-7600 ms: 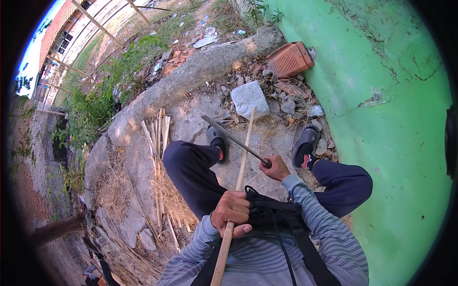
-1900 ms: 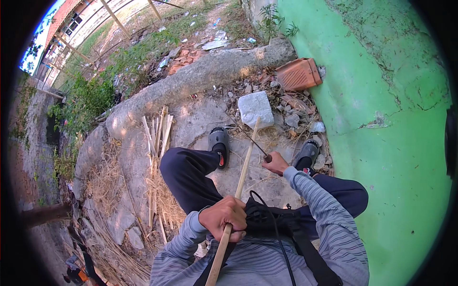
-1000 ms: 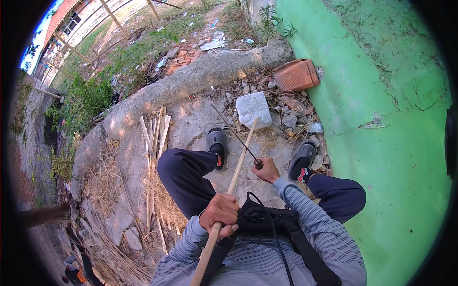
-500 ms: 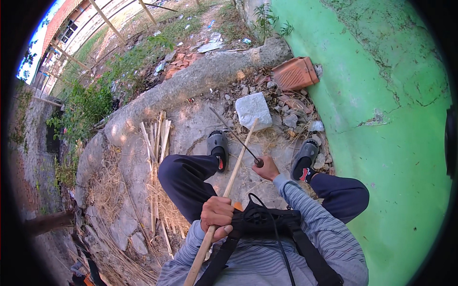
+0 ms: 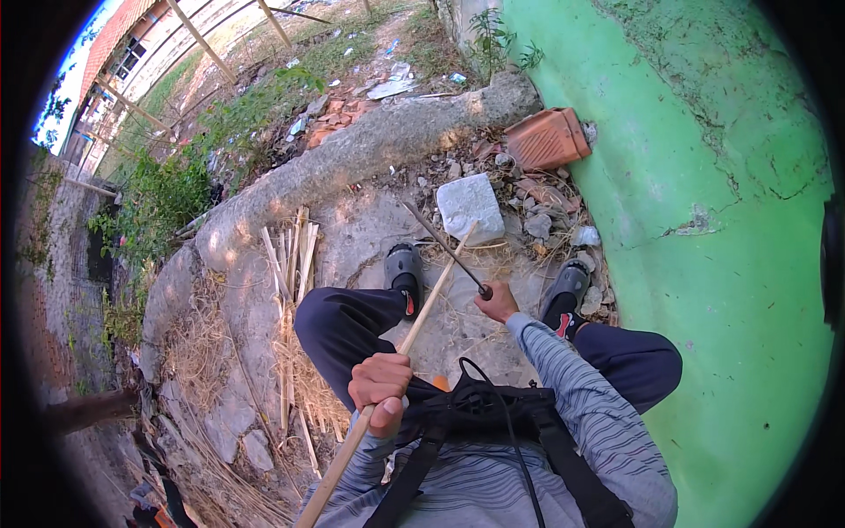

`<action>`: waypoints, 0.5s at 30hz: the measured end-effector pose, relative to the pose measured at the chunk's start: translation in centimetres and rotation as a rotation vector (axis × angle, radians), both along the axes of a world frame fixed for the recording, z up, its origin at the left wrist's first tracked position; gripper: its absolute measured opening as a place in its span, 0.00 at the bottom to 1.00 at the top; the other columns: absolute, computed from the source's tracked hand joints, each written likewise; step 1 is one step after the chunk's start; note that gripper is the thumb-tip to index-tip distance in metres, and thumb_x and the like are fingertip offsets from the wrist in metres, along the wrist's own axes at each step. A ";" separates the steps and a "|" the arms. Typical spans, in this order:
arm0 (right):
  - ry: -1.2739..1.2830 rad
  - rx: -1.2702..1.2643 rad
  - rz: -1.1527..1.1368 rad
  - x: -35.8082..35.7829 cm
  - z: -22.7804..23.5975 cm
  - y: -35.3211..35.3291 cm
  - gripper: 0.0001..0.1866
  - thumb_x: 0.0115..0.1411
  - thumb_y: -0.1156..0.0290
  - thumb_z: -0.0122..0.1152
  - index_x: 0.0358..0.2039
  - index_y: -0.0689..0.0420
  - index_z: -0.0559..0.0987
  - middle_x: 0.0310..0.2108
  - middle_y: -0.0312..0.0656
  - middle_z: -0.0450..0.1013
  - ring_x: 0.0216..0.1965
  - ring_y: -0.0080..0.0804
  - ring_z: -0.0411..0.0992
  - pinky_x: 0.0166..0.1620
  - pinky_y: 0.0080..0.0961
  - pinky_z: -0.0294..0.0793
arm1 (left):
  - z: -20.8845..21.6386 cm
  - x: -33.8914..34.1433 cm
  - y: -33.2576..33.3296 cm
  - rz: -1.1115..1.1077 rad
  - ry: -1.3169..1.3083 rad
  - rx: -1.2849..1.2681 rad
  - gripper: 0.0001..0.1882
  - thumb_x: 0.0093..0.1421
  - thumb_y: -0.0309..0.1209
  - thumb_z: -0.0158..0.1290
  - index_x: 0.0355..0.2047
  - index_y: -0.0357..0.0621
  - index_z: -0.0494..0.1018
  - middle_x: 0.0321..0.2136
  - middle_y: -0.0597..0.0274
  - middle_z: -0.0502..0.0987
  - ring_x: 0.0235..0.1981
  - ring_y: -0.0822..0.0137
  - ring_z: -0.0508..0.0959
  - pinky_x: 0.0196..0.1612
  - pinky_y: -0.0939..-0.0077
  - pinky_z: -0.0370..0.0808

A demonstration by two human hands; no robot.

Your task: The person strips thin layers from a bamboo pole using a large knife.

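Note:
My left hand (image 5: 380, 390) is closed round a long, pale bamboo stick (image 5: 426, 310), close to my lap. The stick slants from the lower left up to a whitish stone block (image 5: 470, 208), and its far tip lies over the block's near edge. In my right hand (image 5: 498, 302), between my knees, is a long-bladed knife (image 5: 435, 235) with a dark handle. Its narrow, dark blade points up and left and crosses the stick near the block. Whether blade and stick touch, I cannot tell.
Split bamboo strips (image 5: 297, 255) lie beside my left leg, over pale shavings (image 5: 310, 370). A low concrete kerb (image 5: 352, 145) curves ahead. Rubble (image 5: 539, 224) and an orange hollow brick (image 5: 547, 141) sit by the green wall (image 5: 704, 290) at right.
My left hand has moved a little left and down, with the stick's near end swinging left. My right hand has shifted slightly right, and the knife's blade has turned and moved closer along the stick.

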State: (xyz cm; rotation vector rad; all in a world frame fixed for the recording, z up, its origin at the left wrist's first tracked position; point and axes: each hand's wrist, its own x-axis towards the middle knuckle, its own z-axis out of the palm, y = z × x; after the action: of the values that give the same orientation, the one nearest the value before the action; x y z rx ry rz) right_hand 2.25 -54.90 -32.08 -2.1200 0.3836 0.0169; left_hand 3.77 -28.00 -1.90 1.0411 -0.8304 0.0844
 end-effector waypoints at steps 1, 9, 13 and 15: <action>0.004 0.025 -0.034 0.2 -1.3 0.1 0.15 0.50 0.63 0.70 0.22 0.64 0.78 0.19 0.49 0.75 0.22 0.44 0.74 0.32 0.39 0.73 | 0.1 -0.1 0.1 0.010 0.010 -0.006 0.27 0.59 0.35 0.50 0.07 0.47 0.50 0.05 0.68 0.48 0.05 0.70 0.49 0.15 0.69 0.47; 0.092 0.000 -0.043 0.6 -2.1 -0.1 0.16 0.49 0.61 0.72 0.25 0.63 0.80 0.24 0.52 0.78 0.27 0.46 0.79 0.36 0.42 0.76 | 0.3 0.6 0.6 0.097 0.035 -0.047 0.27 0.59 0.35 0.49 0.07 0.48 0.49 0.05 0.69 0.49 0.05 0.71 0.49 0.15 0.70 0.47; 0.253 -0.026 -0.186 -0.5 -4.7 -2.3 0.16 0.50 0.60 0.70 0.28 0.63 0.83 0.27 0.56 0.80 0.33 0.55 0.80 0.42 0.44 0.79 | 0.2 1.3 0.5 0.111 0.145 -0.094 0.26 0.57 0.36 0.50 0.08 0.46 0.50 0.07 0.69 0.51 0.06 0.70 0.51 0.16 0.71 0.49; 0.283 -0.023 -0.152 -0.3 -4.3 -2.4 0.17 0.50 0.59 0.71 0.29 0.63 0.84 0.28 0.55 0.80 0.34 0.56 0.80 0.44 0.44 0.80 | 0.1 1.6 1.0 0.145 0.152 -0.081 0.26 0.58 0.36 0.50 0.09 0.46 0.49 0.07 0.68 0.51 0.07 0.70 0.50 0.16 0.72 0.50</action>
State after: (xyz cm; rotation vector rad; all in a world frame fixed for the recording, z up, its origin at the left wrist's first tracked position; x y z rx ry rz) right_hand 1.94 -57.31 -36.35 -2.1096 0.7140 0.2272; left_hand 5.34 -26.99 -1.80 1.0167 -0.6089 0.1583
